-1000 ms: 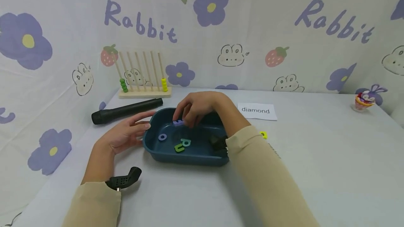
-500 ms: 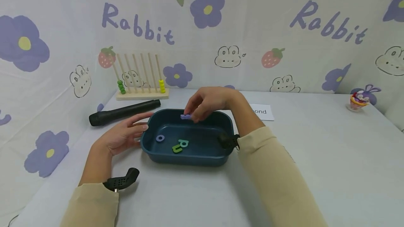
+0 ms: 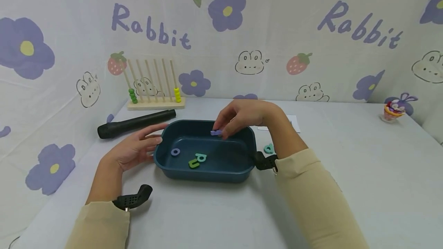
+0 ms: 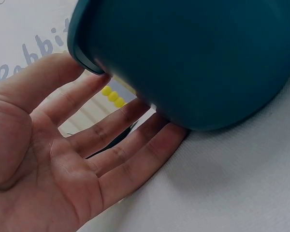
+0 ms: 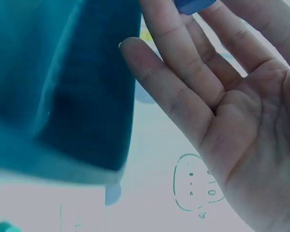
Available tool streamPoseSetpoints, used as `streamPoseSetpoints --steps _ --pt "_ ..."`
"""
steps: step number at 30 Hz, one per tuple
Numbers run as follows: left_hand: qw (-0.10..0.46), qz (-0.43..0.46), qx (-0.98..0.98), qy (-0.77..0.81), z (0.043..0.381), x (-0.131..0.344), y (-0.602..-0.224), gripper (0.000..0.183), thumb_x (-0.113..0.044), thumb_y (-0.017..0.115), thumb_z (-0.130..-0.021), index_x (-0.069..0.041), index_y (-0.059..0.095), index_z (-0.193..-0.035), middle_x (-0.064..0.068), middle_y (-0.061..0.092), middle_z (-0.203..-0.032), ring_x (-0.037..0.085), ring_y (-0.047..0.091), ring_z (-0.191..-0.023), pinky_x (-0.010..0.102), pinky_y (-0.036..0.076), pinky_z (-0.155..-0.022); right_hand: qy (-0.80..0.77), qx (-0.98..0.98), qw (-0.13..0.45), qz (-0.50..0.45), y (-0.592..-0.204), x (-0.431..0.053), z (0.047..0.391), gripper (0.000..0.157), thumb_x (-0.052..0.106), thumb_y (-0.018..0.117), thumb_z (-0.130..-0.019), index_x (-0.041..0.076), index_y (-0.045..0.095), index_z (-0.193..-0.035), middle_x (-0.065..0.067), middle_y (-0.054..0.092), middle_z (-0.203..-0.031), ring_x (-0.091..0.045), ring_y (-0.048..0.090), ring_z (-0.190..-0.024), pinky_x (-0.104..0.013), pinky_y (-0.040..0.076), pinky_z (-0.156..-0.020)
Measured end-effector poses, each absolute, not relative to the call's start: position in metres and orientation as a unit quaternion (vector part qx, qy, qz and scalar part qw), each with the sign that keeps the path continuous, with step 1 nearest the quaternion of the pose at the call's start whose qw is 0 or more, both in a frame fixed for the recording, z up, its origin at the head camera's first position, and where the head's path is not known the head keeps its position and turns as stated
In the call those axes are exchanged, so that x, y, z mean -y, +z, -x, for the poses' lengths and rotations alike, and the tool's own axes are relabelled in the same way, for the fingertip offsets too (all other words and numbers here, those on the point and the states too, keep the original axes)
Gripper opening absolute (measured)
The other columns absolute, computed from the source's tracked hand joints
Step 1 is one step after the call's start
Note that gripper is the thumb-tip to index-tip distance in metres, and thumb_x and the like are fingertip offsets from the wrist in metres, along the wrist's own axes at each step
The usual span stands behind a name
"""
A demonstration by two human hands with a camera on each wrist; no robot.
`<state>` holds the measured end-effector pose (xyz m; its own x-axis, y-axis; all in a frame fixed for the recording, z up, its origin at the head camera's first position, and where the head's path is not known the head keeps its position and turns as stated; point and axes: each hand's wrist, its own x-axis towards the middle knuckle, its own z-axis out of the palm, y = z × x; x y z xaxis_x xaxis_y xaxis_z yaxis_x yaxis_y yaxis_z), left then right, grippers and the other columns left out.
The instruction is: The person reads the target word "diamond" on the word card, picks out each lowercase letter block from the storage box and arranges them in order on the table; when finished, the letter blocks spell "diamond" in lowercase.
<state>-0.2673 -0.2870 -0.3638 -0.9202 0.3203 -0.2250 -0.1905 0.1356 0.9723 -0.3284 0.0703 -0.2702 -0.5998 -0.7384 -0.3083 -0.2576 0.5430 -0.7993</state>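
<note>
My right hand (image 3: pixel 243 115) pinches a small purple letter (image 3: pixel 216 132) by the fingertips, above the back right part of a dark blue tray (image 3: pixel 207 176). Which letter it is cannot be made out. The right wrist view shows its blue-purple edge (image 5: pixel 195 5) at the top. With fingers mostly straight, my left hand (image 3: pixel 136 147) touches the tray's left end; in the left wrist view these fingers (image 4: pixel 130 169) lie against the outer wall. Inside the tray are a purple ring-shaped letter o (image 3: pixel 175 152), a green letter u (image 3: pixel 194 163) and a teal letter (image 3: pixel 201 158).
Right of the tray lies a teal letter (image 3: pixel 268 148), partly behind my right arm. A white card (image 3: pixel 294 121) is mostly covered by that arm. A black microphone (image 3: pixel 136 123) and a wooden bead rack (image 3: pixel 155 105) stand back left. A small toy sundae (image 3: pixel 393 110) stands far right.
My right hand has lifted the purple letter from inside the tray and moved right with it. The arm now covers most of the card. My left hand stays at the tray's end.
</note>
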Motion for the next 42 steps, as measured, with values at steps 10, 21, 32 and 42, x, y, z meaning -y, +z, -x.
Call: streamPoseSetpoints --steps 10,21,32,42 --pt "0.194 -0.044 -0.731 0.653 0.267 0.287 -0.363 0.062 -0.027 0.062 -0.105 -0.027 0.035 -0.161 0.010 0.044 -0.159 0.023 0.057 -0.128 0.044 0.053 -0.101 -0.384 -0.829 0.292 0.283 -0.274 -0.099 0.322 0.033 0.016 0.076 -0.091 0.009 0.073 -0.123 -0.011 0.073 -0.120 -0.028 0.073 -0.107 -0.040 0.055 -0.102" --pt "0.191 -0.047 -0.732 0.652 0.265 0.286 -0.364 0.063 -0.028 0.063 -0.104 -0.027 0.036 -0.161 0.011 0.042 -0.161 0.025 0.056 -0.130 0.046 0.053 -0.103 -0.434 -0.811 0.271 0.285 -0.277 -0.117 0.315 0.027 0.015 0.068 -0.099 0.007 0.073 -0.124 -0.018 0.072 -0.124 -0.026 0.074 -0.108 -0.039 0.055 -0.102" --pt "0.196 -0.049 -0.729 0.654 0.266 0.287 -0.364 0.063 -0.028 0.063 -0.104 -0.027 0.035 -0.161 0.007 0.047 -0.155 0.022 0.058 -0.127 0.044 0.053 -0.101 -0.456 -0.818 0.229 0.265 -0.280 -0.130 0.308 0.026 0.018 0.066 -0.101 0.003 0.073 -0.122 -0.014 0.077 -0.112 -0.034 0.072 -0.110 -0.042 0.055 -0.103" --pt "0.194 -0.052 -0.731 0.652 0.265 0.286 -0.363 0.063 -0.029 0.063 -0.104 -0.027 0.035 -0.161 0.006 0.048 -0.155 0.022 0.058 -0.126 0.043 0.054 -0.101 -0.449 -0.841 0.165 0.254 -0.280 -0.138 0.302 0.028 0.018 0.061 -0.105 0.002 0.070 -0.125 -0.015 0.074 -0.116 -0.027 0.075 -0.104 -0.044 0.054 -0.104"
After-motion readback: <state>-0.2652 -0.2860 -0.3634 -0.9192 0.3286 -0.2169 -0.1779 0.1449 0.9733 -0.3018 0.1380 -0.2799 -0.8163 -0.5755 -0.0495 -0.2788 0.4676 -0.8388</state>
